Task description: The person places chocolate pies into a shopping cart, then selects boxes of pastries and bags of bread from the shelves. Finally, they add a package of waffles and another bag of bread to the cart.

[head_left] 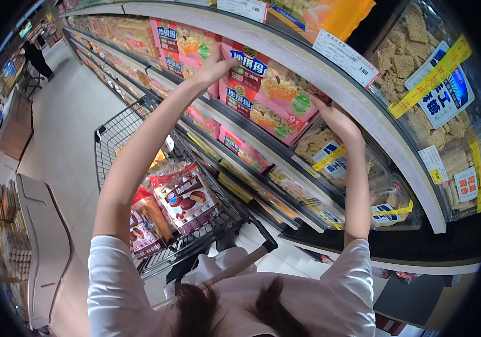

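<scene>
Both my hands grip a pink pack of sachima [263, 92] on the supermarket shelf, one at each end. The pack has blue and white lettering, pictures of the snack and a green round mark. My left hand [213, 70] is closed around its upper left edge, with the fingertips partly hidden. My right hand [337, 119] presses against its right end, fingers partly behind it. A similar pink pack [181, 42] stands to the left. Just below my right hand lies a clear box of brown crisp snacks [322, 146] with a yellow band.
A black wire shopping cart [105, 137] stands at my left, loaded with a bag of chocolate pies [187, 194] and other packs. Shelf edges [389, 84] with price tags curve above and right. Farther down the aisle a person in dark clothes [38, 59] stands near another cart.
</scene>
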Motion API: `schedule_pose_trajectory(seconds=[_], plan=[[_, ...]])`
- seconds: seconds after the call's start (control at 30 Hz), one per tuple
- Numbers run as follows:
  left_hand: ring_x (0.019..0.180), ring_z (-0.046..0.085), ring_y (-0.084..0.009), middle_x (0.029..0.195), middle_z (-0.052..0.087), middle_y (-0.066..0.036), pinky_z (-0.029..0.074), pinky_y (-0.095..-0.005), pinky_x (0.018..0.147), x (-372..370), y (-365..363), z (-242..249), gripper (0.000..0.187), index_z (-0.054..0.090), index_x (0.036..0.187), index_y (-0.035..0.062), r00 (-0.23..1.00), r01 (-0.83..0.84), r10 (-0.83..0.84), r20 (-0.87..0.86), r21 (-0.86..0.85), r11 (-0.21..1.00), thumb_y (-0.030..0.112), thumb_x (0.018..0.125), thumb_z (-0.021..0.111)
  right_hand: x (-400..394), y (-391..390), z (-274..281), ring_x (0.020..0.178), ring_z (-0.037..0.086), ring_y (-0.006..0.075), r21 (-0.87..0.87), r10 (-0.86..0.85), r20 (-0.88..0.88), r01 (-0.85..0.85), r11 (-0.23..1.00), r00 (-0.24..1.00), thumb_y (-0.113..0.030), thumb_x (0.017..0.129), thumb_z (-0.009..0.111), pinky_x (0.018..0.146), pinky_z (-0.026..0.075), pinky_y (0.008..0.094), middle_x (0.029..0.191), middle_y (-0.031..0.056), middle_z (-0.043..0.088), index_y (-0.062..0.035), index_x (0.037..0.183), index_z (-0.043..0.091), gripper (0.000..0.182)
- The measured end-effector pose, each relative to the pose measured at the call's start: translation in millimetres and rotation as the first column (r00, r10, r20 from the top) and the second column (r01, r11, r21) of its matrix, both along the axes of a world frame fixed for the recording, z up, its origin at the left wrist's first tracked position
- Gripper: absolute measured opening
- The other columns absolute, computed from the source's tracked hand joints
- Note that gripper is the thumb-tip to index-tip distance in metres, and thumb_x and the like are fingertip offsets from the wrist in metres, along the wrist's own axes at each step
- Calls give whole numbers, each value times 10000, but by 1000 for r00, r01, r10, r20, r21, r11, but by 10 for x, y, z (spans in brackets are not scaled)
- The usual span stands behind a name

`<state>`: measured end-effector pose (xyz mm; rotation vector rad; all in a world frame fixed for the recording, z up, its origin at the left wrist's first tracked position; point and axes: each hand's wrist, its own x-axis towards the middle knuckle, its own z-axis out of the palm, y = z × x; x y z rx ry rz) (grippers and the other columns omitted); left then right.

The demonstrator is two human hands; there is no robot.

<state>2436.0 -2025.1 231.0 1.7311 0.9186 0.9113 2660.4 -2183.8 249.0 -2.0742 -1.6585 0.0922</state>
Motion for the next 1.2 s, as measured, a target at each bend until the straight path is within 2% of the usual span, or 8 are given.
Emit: schedule_pose_trajectory(seconds=[0.17,0.27,0.4,0.57,0.7,0.77,0.9,1.2], plan=[[1080,430,-151,1105,506,-74,333,-277,861,-820,-383,-143,420,413,1178,46,996,79,-59,70,-346,935,261,821,462,-175,-357,95,964,494,345,25,-12,126,9,1000,992,-296,802,547,829,379,337,1009,211,530,23,1078,463,431],[1050,455,-139,1072,526,-55,336,-272,860,-1766,-1020,-273,359,494,1094,39,991,-128,116,-65,-246,961,279,831,448,-502,-674,-71,1047,446,334,522,131,115,-172,835,985,-97,723,608,882,329,412,1087,170,486,-15,1027,500,333],[927,509,-173,938,578,-125,383,-306,788,-3391,-1880,-1247,381,535,990,-11,611,-770,655,-443,-144,621,320,812,477,-915,-1096,-886,1167,337,316,119,364,143,-382,917,920,-75,730,579,988,166,507,1187,140,401,-45,978,499,262],[959,484,-398,1017,512,-276,407,-425,766,-4230,-3006,-2181,421,493,1026,-11,19,-895,370,-929,149,420,353,827,421,-1261,-905,-2113,1138,326,418,-398,526,-255,-584,708,811,-325,789,529,941,289,433,1170,306,370,72,1162,325,581],[868,524,-408,811,556,-287,399,-449,763,-4530,-3331,-3399,611,570,848,-54,374,-922,683,-627,-332,200,486,853,286,-1751,-193,-2928,867,521,427,-624,521,-258,-552,553,814,-382,776,512,756,428,430,882,306,540,113,1065,393,585],[832,527,-424,776,549,-299,400,-458,743,-4152,-3246,-2837,593,575,759,-69,213,-952,643,-736,-10,305,459,851,321,-1859,-99,-2943,836,544,403,-566,538,-79,-482,669,839,-312,807,465,742,428,452,840,284,558,89,987,445,441],[801,522,-446,781,543,-306,415,-467,701,-4259,-3271,-3072,522,553,833,-83,193,-927,673,-714,92,364,404,851,366,-2061,-34,-2932,807,563,382,-595,456,-54,-395,700,888,-285,815,456,707,444,453,849,256,571,64,966,449,380],[682,560,-388,670,555,-262,413,-438,604,-4507,-3069,-2883,532,550,674,-97,198,-980,795,-574,-140,143,361,864,357,-2532,-514,-2731,810,558,362,-457,319,88,-247,855,943,-291,761,528,695,456,423,889,241,538,97,1037,364,503]])
